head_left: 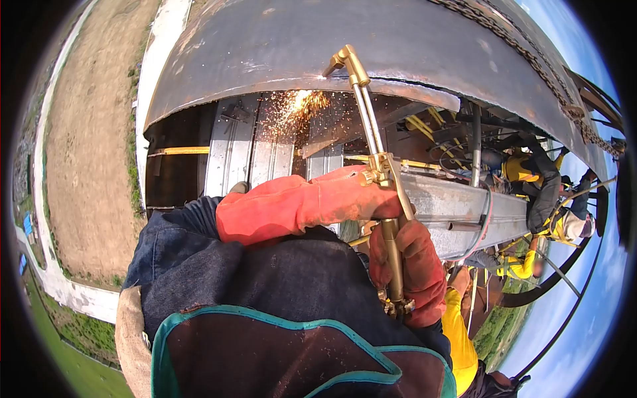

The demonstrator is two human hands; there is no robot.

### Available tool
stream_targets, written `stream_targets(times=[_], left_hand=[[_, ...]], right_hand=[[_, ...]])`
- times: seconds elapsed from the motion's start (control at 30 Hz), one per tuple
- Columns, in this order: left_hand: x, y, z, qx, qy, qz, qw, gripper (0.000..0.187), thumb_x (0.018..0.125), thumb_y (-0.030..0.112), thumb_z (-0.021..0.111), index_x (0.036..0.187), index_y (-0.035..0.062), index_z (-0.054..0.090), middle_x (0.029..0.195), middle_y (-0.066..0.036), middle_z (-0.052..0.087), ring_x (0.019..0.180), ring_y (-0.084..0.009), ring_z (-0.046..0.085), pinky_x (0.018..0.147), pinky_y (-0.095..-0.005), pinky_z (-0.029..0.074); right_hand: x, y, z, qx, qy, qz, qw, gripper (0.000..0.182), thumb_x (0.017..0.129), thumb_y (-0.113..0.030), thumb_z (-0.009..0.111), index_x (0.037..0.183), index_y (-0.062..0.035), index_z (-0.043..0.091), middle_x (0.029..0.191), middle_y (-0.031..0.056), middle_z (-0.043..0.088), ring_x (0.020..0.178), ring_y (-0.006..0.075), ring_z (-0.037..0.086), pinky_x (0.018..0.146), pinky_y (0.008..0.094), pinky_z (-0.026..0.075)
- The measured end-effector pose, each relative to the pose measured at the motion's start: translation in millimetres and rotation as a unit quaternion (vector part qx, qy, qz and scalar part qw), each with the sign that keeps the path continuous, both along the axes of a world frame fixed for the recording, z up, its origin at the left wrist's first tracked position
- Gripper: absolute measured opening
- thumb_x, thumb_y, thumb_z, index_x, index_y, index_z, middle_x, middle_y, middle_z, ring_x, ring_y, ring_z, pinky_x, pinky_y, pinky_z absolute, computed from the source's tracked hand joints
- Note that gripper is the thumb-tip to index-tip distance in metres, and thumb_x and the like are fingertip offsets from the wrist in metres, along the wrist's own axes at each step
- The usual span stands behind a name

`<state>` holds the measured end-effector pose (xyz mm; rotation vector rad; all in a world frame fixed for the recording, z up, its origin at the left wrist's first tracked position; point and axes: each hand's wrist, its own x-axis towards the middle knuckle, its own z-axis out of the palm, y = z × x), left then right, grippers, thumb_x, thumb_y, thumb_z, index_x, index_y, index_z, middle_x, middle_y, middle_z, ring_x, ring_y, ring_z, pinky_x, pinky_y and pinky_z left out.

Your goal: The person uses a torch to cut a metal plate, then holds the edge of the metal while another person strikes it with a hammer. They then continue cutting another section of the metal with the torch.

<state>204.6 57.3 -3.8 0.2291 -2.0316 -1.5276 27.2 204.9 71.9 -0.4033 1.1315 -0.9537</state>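
A brass cutting torch slants up toward the steel plate, its angled head at the plate's lower edge. Bright light shows at the tip, and orange sparks spray below the edge. My left hand, in a long red glove, is closed around the torch by its valves; part of the fingers is hidden. Lower down, my right hand, also gloved in red, wraps the torch handle. A dark apron with teal trim covers my lap.
Ribbed metal planks lie beneath the plate. A heavy chain hangs over the plate at the right. Several people in yellow are at the right, one person's yellow sleeve near my right side. Bare ground lies far below at the left.
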Motion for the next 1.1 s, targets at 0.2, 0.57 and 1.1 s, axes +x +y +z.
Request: stream_targets(times=[0.2, 0.57, 1.1], left_hand=[[-3, -1, -2, 0.110, -0.016, -0.022, 0.994, 0.044, 0.110, 0.044, 0.073, 0.136, 0.0100, 0.083, 0.133, -0.015, 0.076, 0.130, -0.0316, 0.071, 0.114, -0.0462, 0.056], [-3, -2, -3, 0.103, -0.003, -0.027, 0.994, 0.039, 0.110, 0.035, 0.074, 0.138, 0.0095, 0.082, 0.134, -0.015, 0.076, 0.130, -0.0321, 0.072, 0.113, -0.0467, 0.057], [-4, -5, -13, -0.111, 0.026, 0.012, 0.993, 0.043, 0.111, 0.031, 0.069, 0.149, 0.0116, 0.073, 0.141, -0.018, 0.073, 0.135, -0.0375, 0.070, 0.116, -0.0478, 0.057]], right_hand=[[4, -2, 3, -0.002, 0.003, -0.006, 1.000, 0.040, 0.106, -0.027, 0.058, 0.138, -0.0047, 0.062, 0.074, 0.0174, 0.066, 0.041, 0.0267, 0.059, 0.040, 0.0394, 0.053], [4, -6, 5, 0.033, 0.027, -0.003, 0.999, 0.087, 0.094, -0.035, 0.068, 0.171, -0.0024, 0.043, 0.073, 0.0113, 0.065, 0.045, 0.0217, 0.059, 0.043, 0.0345, 0.052], [5, -12, 12, 0.024, 0.044, 0.015, 0.999, 0.055, 0.093, -0.033, 0.070, 0.139, -0.0045, 0.058, 0.073, 0.0117, 0.063, 0.045, 0.0225, 0.056, 0.043, 0.0346, 0.050]])
